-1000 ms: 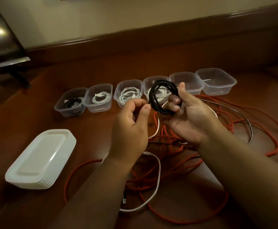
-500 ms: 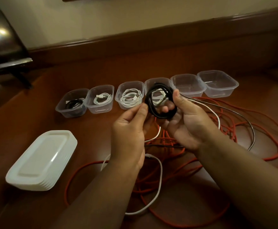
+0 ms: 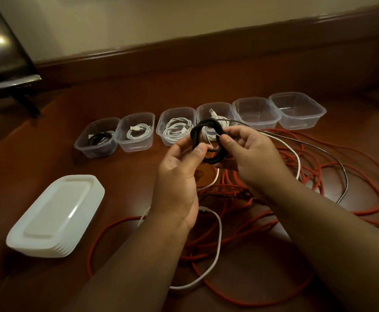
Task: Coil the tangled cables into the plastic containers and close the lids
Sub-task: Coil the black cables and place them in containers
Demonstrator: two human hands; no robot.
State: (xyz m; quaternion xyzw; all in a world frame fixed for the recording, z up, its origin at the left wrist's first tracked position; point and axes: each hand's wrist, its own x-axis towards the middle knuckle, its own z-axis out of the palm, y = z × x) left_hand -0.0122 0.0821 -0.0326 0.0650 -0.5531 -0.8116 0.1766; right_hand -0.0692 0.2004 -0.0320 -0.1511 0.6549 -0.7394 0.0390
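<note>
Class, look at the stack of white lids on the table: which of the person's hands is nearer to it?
Left. The left hand is just right of the stack of white lids, pinching the black cable coil; the right hand holds the coil from its far side.

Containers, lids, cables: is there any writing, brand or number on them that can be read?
None can be read.
Plastic containers: clear walls, no label visible.
Stack of lids: plain white, no print visible.
Black cable coil in the hands: no marking visible.
USB plug: too small to tell.
</note>
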